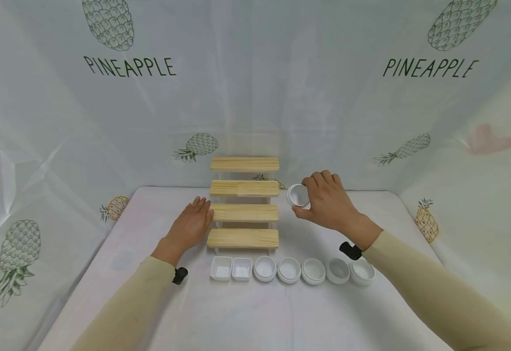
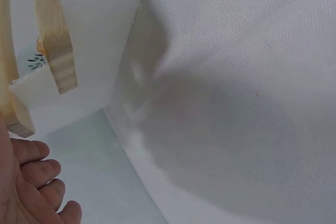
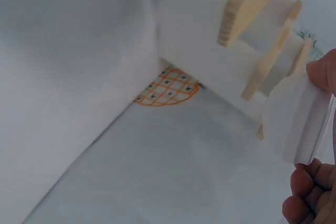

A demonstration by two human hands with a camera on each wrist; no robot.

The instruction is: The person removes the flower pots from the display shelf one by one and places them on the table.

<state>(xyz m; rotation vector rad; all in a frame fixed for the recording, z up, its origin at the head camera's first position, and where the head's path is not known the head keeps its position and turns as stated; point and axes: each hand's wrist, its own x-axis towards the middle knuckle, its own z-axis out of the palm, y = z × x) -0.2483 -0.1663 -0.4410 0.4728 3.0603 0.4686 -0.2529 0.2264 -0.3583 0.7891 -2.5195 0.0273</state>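
My right hand (image 1: pixel 327 201) holds a round white bowl (image 1: pixel 298 195) in the air, just right of the stepped rack with its wooden shelves (image 1: pixel 244 213). Thumb and fingers pinch the bowl's rim at opposite sides; in the right wrist view the same white bowl (image 3: pixel 296 121) appears side-on. At the rack's left end lies my left hand (image 1: pixel 192 224), its fingers loosely extended beside the shelf ends and its palm side toward the rack. The left wrist view puts its fingertips (image 2: pixel 42 171) close to a shelf end, with nothing in the grasp; contact there is hard to tell.
In front of the rack runs a row of white dishes: two square ones (image 1: pixel 221 268) at left, then several round bowls (image 1: pixel 313 271) to the right. The rack has white side panels (image 2: pixel 100 40). Pineapple-printed cloth (image 1: pixel 246 97) rises behind the table and along both sides.
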